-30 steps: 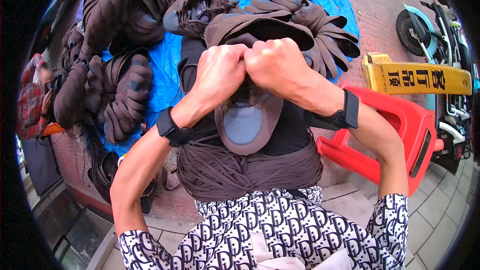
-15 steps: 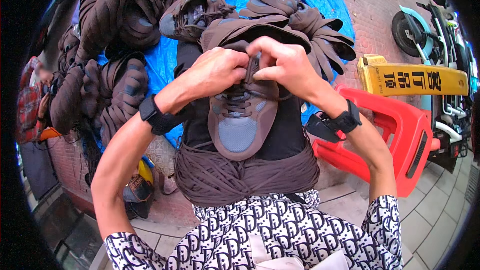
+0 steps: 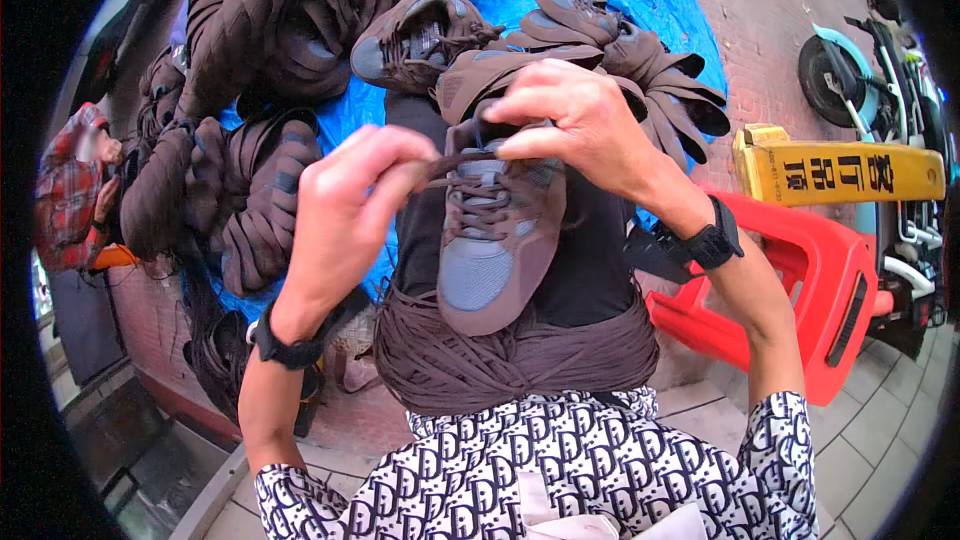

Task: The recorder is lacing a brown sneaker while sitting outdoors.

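Note:
A dark brown shoe upper (image 3: 478, 280) with a blue-grey mesh toe lies on my lap, toe toward me. Brown lacing crosses its front. My left hand (image 3: 350, 205), slightly blurred, pinches a dark shoelace (image 3: 462, 160) left of the shoe's opening. Above that opening my right hand (image 3: 575, 120) grips the same shoelace between thumb and fingers, so the lace runs taut between both hands. A thick bundle of brown laces (image 3: 520, 365) rests across my lap, just below the toe. Beyond my hands lies a finished-looking laced shoe upper (image 3: 425, 40).
Stacked brown shoe uppers (image 3: 250, 20) lie on a blue tarp (image 3: 660, 0), with more at the left (image 3: 265, 200). A red plastic stool (image 3: 810, 290) and a yellow sign (image 3: 840, 168) stand at my right. A person in a plaid shirt (image 3: 75, 190) is at far left.
My left hand has moved left and down from the shoe's opening, drawing the shoelace out sideways. My right hand stays near the opening. The whole view has shifted slightly.

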`<act>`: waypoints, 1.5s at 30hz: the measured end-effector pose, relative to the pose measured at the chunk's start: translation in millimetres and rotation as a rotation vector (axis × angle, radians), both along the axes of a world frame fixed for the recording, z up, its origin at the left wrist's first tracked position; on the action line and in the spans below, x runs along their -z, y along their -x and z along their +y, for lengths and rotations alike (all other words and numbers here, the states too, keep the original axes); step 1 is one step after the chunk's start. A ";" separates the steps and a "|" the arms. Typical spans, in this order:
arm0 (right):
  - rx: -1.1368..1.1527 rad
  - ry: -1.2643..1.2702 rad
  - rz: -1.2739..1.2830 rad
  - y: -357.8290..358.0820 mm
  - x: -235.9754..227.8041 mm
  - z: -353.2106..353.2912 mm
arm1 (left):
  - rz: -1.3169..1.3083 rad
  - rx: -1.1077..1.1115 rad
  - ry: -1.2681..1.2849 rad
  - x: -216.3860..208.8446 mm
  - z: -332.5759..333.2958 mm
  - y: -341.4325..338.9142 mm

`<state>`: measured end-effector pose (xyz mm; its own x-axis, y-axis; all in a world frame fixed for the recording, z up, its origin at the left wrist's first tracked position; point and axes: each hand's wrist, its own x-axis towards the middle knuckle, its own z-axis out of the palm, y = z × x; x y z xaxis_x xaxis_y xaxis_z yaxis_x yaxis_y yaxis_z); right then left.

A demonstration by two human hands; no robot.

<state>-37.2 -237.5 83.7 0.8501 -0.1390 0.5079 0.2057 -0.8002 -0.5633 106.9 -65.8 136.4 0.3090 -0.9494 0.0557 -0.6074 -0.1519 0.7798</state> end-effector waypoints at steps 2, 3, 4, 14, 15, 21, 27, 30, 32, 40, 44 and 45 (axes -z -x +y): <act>-0.128 -0.306 0.031 -14.2 -6.4 8.9 | -0.262 0.028 0.197 5.6 -13.5 1.9; -0.100 -0.533 0.116 -18.1 -9.0 11.7 | -0.273 0.050 0.252 7.3 -18.6 1.5; -0.090 -0.750 0.221 -22.2 -8.7 14.2 | -0.309 0.079 0.285 9.1 -23.7 0.8; -0.369 -0.415 0.116 -51.3 3.5 1.2 | -0.346 0.156 0.318 13.4 -35.1 -17.2; -0.279 -0.464 0.288 -46.8 -0.5 -1.6 | -0.375 0.054 0.368 14.1 -33.4 -12.8; -0.199 -1.030 0.739 -39.5 -8.1 -0.8 | -0.402 0.389 0.391 39.8 2.0 44.4; -0.051 -0.780 0.571 -36.6 -56.2 -20.5 | -0.176 0.328 0.271 78.5 9.9 53.2; -0.308 -0.748 0.218 -46.6 -118.7 -53.2 | -0.183 0.366 0.287 84.7 8.6 58.5; -0.449 -0.755 0.065 -45.7 -151.4 -58.2 | -0.157 0.322 0.314 86.5 7.8 62.9; -0.231 -0.878 0.116 -48.2 -178.2 -16.2 | 0.356 -0.061 0.181 54.3 -11.2 26.5; -0.211 -0.846 0.130 -61.6 -180.3 -11.7 | 0.591 0.191 0.236 45.9 -60.7 8.2; -0.231 -0.904 0.096 -63.8 -180.4 -17.9 | 0.602 0.227 0.184 47.2 -62.2 5.3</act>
<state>26.6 -255.4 264.1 0.9387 -0.2692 0.2153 0.2248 0.0044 -0.9744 101.6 -128.0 89.2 0.1305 -0.9860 0.1036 -0.0588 0.0966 0.9936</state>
